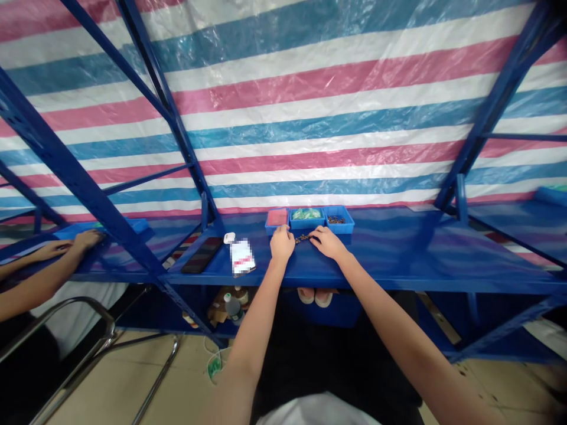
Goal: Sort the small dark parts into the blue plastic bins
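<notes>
Small brown pieces (303, 238) lie in a little cluster on the blue table (381, 260), between my two hands. My left hand (282, 242) rests at their left side, fingers curled, and what it holds, if anything, is hidden. At their right edge, my right hand (326, 241) touches the pieces with bent fingertips held close together. Just behind the hands stand three joined blue bins: the left one has pink pieces (278, 217), the middle one green-and-white packets (306, 213), the right one more brown pieces (336, 220).
A black phone (202, 255), a white case (229, 238) and a blurred-out packet (242, 257) lie left of my hands. Blue metal posts (172, 118) rise at both sides. Another person's hands (88, 239) are at the far left, near a metal chair (106, 319). Bottles (233, 308) stand below.
</notes>
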### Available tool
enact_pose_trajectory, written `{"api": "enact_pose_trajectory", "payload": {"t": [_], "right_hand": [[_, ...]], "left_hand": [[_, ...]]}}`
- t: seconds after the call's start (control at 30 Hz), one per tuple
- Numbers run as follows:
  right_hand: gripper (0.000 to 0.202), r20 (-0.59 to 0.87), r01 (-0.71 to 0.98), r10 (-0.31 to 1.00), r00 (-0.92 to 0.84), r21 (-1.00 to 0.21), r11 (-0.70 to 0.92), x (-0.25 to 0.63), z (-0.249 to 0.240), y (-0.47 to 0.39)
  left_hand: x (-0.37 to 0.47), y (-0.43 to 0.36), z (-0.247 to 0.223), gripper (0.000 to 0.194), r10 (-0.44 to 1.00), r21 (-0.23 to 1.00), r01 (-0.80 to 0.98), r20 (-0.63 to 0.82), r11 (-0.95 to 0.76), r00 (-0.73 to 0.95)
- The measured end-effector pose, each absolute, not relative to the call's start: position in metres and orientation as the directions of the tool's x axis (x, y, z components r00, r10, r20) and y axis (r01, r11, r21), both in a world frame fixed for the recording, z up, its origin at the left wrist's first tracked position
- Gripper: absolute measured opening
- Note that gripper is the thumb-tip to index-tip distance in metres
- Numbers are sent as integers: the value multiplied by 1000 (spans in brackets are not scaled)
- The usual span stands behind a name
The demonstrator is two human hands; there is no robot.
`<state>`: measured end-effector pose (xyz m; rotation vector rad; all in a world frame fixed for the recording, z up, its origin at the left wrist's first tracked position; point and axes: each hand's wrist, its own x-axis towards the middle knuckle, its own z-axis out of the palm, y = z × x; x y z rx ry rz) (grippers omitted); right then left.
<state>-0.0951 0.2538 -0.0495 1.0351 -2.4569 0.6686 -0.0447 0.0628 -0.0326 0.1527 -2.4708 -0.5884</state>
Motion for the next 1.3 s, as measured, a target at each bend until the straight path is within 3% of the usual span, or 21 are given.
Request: {"api": "enact_pose_trajectory", "payload": {"t": [0.23,0.47,0.7,0.8,0.9,0.97,1.07,1.3], "right_hand": [[14,500,-721,-523,-691,-414,556,-98,-49,257],[29,588,-708,-404,-701,-503,496,-90,-44,257],[33,671,-780,-408,-619,-465,418,-82,-35,256],[33,750,-692,-214,-626,-407,596,-85,-30,263],[34,770,-430,94,-631,-448,783,-90,-28,270],[35,761,-323,177,-624,-458,828,-91,-30,273],[31,778,-372,83,-623,-388,843,-90,-34,270],[29,602,-743,-501,-622,-252,620,-95,-52,256]], "left_hand": [[-44,66,-37,17,70,280,241,506,929,-860],[-48,64,-41,20,95,283,253,473,925,-876],[-48,63,-40,22,95,312,261,460,914,-883],[-48,62,-40,22,96,309,262,462,914,-881],[-48,62,-41,20,117,291,275,463,916,-879],[-49,61,-42,19,115,281,268,461,922,-880],[-50,61,-43,20,54,290,213,472,933,-880],[-53,58,-46,11,31,392,243,475,887,-879]]}}
